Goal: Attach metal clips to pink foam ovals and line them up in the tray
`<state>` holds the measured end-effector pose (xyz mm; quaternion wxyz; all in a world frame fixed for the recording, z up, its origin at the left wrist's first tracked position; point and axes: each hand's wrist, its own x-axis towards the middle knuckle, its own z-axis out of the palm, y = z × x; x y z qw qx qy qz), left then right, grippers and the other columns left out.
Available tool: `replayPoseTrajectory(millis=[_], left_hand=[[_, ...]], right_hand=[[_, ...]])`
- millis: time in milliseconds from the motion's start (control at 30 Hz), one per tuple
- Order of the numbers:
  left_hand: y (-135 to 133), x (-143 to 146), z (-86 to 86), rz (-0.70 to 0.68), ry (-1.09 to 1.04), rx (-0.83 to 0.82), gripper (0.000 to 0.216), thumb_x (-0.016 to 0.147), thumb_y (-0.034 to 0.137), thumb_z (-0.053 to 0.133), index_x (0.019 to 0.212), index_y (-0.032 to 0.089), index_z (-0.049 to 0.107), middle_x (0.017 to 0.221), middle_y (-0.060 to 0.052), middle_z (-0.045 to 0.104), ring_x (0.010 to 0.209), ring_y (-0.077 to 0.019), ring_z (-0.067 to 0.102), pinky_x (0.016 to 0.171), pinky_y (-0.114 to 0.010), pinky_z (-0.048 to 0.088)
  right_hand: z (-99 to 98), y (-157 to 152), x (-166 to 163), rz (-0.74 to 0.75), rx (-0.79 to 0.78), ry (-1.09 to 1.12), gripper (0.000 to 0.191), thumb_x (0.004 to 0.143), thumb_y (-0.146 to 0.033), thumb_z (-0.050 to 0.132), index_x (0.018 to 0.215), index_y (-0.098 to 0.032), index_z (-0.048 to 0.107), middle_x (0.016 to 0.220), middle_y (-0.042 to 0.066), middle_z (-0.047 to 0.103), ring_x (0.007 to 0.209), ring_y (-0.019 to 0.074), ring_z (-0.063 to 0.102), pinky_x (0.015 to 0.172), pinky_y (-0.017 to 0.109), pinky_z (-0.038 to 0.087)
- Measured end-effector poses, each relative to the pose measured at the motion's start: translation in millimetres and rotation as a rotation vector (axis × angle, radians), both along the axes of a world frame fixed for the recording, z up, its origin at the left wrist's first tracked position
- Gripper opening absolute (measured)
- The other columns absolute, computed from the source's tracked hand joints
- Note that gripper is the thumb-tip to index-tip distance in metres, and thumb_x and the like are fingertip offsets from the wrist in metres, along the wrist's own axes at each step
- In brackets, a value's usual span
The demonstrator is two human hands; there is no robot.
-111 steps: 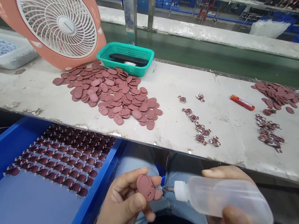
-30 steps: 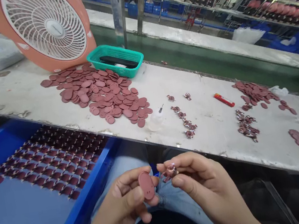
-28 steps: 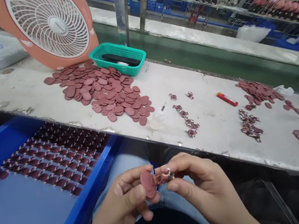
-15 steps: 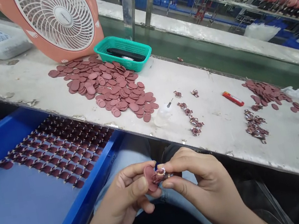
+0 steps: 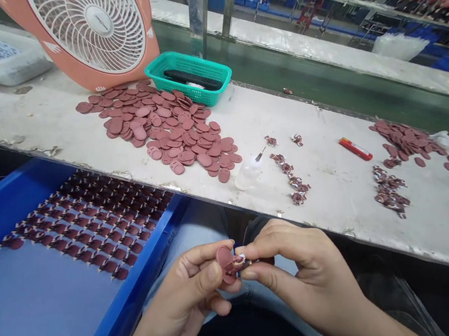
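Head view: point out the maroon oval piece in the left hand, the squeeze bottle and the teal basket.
Maroon oval piece (image 5: 224, 257), head view, on its exposed face.
Squeeze bottle (image 5: 247, 177), head view, on its body.
Teal basket (image 5: 178, 92), head view, on its front wall.

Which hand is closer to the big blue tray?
Left. The left hand sits beside the blue tray; the right hand is farther away.
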<state>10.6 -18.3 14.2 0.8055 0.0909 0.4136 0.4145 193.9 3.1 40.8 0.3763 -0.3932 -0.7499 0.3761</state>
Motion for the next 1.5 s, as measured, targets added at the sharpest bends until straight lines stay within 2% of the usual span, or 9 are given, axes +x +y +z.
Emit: replayPoseTrajectory(millis=[167, 367, 633, 900, 1100, 1267, 1400, 1500], left_hand=[[0.7, -1.6, -2.0, -0.017, -0.008, -0.006, 0.034, 0.058, 0.033, 0.094, 0.086, 0.019, 0.082, 0.065, 0.000, 0.076, 0.059, -0.0110, 0.069, 0.046, -0.013, 0.053], [-2.3, -3.2, -12.6, -0.019, 0.004, 0.004, 0.033, 0.059, 0.034, 0.094, 0.086, 0.020, 0.082, 0.066, -0.002, 0.076, 0.058, -0.0112, 0.068, 0.047, -0.013, 0.050], [-7.4, -1.4, -15.5, -0.027, 0.013, 0.026, 0.028, 0.061, 0.035, 0.093, 0.082, 0.021, 0.082, 0.070, -0.004, 0.076, 0.061, -0.0107, 0.065, 0.051, -0.015, 0.046], [-8.4, -1.8, -20.2, -0.047, -0.002, 0.045, 0.027, 0.064, 0.037, 0.091, 0.081, 0.018, 0.081, 0.067, -0.001, 0.072, 0.057, -0.0071, 0.058, 0.053, -0.013, 0.046], [-7.8, -5.5, -24.7, -0.042, -0.016, -0.011, 0.030, 0.062, 0.034, 0.092, 0.085, 0.019, 0.081, 0.067, 0.000, 0.069, 0.059, -0.0088, 0.061, 0.049, -0.013, 0.047], [-7.5, -8.3, -25.8, -0.057, -0.061, -0.023, 0.029, 0.065, 0.034, 0.091, 0.087, 0.017, 0.081, 0.067, 0.001, 0.066, 0.057, -0.0078, 0.060, 0.049, -0.012, 0.049], [-7.2, -8.3, -25.5, -0.050, -0.082, -0.039, 0.031, 0.062, 0.034, 0.093, 0.085, 0.018, 0.081, 0.068, 0.000, 0.069, 0.059, -0.0087, 0.064, 0.048, -0.011, 0.049], [-6.4, -7.0, -24.5, -0.026, -0.077, -0.070, 0.034, 0.056, 0.034, 0.095, 0.084, 0.019, 0.082, 0.065, 0.001, 0.069, 0.056, -0.0077, 0.064, 0.048, -0.011, 0.050]], right_hand=[[-0.2, 2.3, -0.1, 0.024, 0.068, -0.006, 0.013, 0.085, -0.010, 0.074, 0.095, -0.018, 0.073, 0.080, 0.000, 0.076, 0.069, 0.0110, 0.068, 0.070, 0.024, 0.053], [-0.2, 3.4, -2.0, 0.069, 0.149, -0.014, 0.014, 0.084, -0.007, 0.073, 0.095, -0.016, 0.071, 0.079, 0.001, 0.076, 0.071, 0.0114, 0.070, 0.071, 0.024, 0.055], [-4.4, 2.1, -0.5, 0.109, 0.145, 0.014, 0.014, 0.091, -0.013, 0.066, 0.102, -0.020, 0.070, 0.080, 0.001, 0.077, 0.069, 0.0133, 0.070, 0.069, 0.027, 0.057], [-9.8, 1.6, -2.7, 0.105, 0.158, 0.026, 0.016, 0.090, -0.011, 0.066, 0.103, -0.021, 0.070, 0.080, 0.001, 0.077, 0.068, 0.0139, 0.070, 0.069, 0.028, 0.058], [-12.0, 2.5, -3.2, 0.130, 0.111, 0.006, 0.025, 0.087, -0.010, 0.070, 0.109, -0.023, 0.069, 0.087, 0.000, 0.077, 0.076, 0.0129, 0.071, 0.074, 0.027, 0.055], [-9.4, 2.4, 2.8, 0.070, 0.090, -0.095, 0.045, 0.085, -0.028, 0.077, 0.127, -0.024, 0.063, 0.103, 0.005, 0.072, 0.090, 0.0171, 0.067, 0.076, 0.028, 0.056], [-11.2, 4.9, 4.9, 0.119, 0.071, -0.071, 0.024, 0.091, -0.018, 0.069, 0.114, -0.023, 0.071, 0.089, 0.003, 0.071, 0.081, 0.0140, 0.065, 0.071, 0.025, 0.055], [-13.5, 6.6, 2.2, 0.129, 0.049, -0.031, 0.020, 0.089, -0.016, 0.070, 0.107, -0.023, 0.074, 0.084, 0.003, 0.071, 0.077, 0.0135, 0.065, 0.069, 0.025, 0.055]])
